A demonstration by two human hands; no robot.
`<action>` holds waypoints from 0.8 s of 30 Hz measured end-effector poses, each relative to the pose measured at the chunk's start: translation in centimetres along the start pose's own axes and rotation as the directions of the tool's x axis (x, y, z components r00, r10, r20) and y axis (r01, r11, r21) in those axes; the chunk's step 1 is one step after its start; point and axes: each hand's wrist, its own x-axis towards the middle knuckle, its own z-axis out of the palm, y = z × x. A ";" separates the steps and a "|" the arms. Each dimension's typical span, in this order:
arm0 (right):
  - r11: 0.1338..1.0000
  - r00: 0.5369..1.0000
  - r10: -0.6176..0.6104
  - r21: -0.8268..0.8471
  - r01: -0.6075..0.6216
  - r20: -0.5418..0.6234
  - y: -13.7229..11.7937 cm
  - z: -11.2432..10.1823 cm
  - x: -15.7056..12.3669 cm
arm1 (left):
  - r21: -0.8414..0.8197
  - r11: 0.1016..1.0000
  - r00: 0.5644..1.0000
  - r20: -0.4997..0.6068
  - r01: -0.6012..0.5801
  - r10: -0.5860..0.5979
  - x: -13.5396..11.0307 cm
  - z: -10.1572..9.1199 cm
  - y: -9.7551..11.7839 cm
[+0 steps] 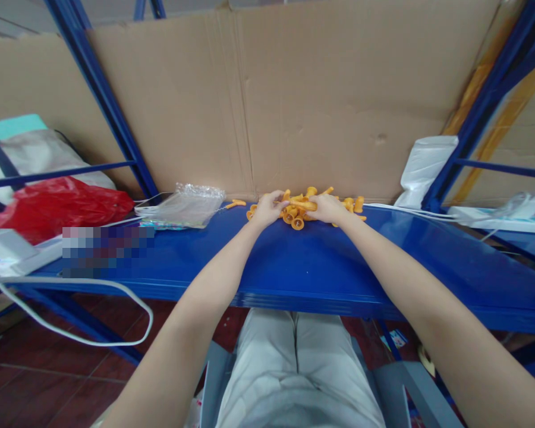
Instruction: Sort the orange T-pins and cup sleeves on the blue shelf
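Note:
Several orange-yellow plastic pieces with flared, horn-like ends (297, 223) lie in a pile at the back of the blue shelf, around both hands. My left hand (268, 209) is at the pile's left side, its fingers closed on the near end of one orange horn-shaped piece (304, 205). From the right, my right hand (329, 209) is closed on the other end of that piece, so it lies crosswise between the hands. My fingers partly hide the grip and some of the pile. One loose orange piece (236, 203) sits apart, left of the pile.
Clear plastic bags (185, 208) lie on the blue shelf (312, 261) to the left, near a red plastic bag (66, 205). A cardboard wall (339, 101) stands behind. White wrapped material (428, 169) leans beside the right post, and a white cable (149, 324) loops over the front left edge.

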 end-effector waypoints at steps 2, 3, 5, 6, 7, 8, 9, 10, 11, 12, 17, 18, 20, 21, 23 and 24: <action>0.998 1.000 0.023 -0.060 -0.023 -0.003 -0.3 -0.2 0.0 | 0.010 1.000 1.000 -0.007 0.009 -0.009 0.0 0.1 0.1; 0.996 1.000 0.028 -0.088 -0.029 -0.006 -0.4 -0.3 0.0 | 0.014 1.000 1.000 -0.013 0.013 -0.013 0.0 0.1 0.1; 0.990 1.000 0.027 -0.140 -0.027 -0.005 -0.6 -0.5 0.0 | 0.007 1.000 1.000 -0.020 0.021 -0.020 0.2 0.2 0.0; 0.986 1.000 0.025 -0.164 -0.025 -0.001 -0.7 -0.6 0.0 | -0.003 1.000 0.999 -0.022 0.025 -0.025 0.3 0.3 0.0; 0.982 1.000 0.024 -0.187 -0.023 0.003 -0.8 -0.8 0.0 | -0.018 0.999 0.999 -0.023 0.029 -0.029 0.5 0.3 -0.1; 0.978 1.000 0.023 -0.206 -0.021 0.009 -0.9 -1.1 -0.1 | -0.037 0.999 0.999 -0.024 0.034 -0.035 0.6 0.4 -0.1; 0.974 1.000 0.021 -0.224 -0.018 0.014 -1.0 -1.3 -0.2 | -0.059 0.997 0.999 -0.027 0.040 -0.042 0.7 0.4 -0.1; 0.971 1.000 0.018 -0.240 -0.013 0.018 -1.1 -1.5 -0.3 | -0.082 0.995 0.998 -0.029 0.049 -0.052 0.8 0.4 0.0; 0.967 1.000 0.014 -0.256 -0.009 0.019 -1.1 -1.7 -0.4 | -0.110 0.992 0.997 -0.028 0.064 -0.067 0.8 0.5 0.1; 0.963 1.000 0.010 -0.271 -0.005 0.017 -1.2 -1.9 -0.5 | -0.142 0.986 0.996 -0.025 0.087 -0.091 0.8 0.5 0.2; 0.944 0.999 -0.028 -0.329 0.020 -0.021 -1.5 -2.1 -0.7 | -0.311 0.895 0.946 0.052 0.321 -0.321 0.2 0.5 1.6; 0.942 0.999 -0.037 -0.336 0.026 -0.027 -1.5 -2.0 -0.7 | -0.328 0.871 0.929 0.064 0.365 -0.365 0.1 0.5 1.9; 0.939 0.998 -0.048 -0.343 0.034 -0.035 -1.5 -1.8 -0.6 | -0.345 0.841 0.904 0.066 0.418 -0.422 -0.1 0.5 2.4; 0.939 0.998 -0.053 -0.341 0.038 -0.037 -1.5 -1.8 -0.6 | -0.347 0.836 0.900 0.061 0.425 -0.432 -0.2 0.4 2.5; 0.943 0.997 -0.066 -0.330 0.049 -0.041 -1.4 -1.6 -0.5 | -0.354 0.841 0.907 0.053 0.409 -0.418 -0.3 0.3 2.5; 0.945 0.996 -0.077 -0.320 0.059 -0.045 -1.3 -1.5 -0.5 | -0.355 0.849 0.915 0.050 0.392 -0.401 -0.3 0.3 2.4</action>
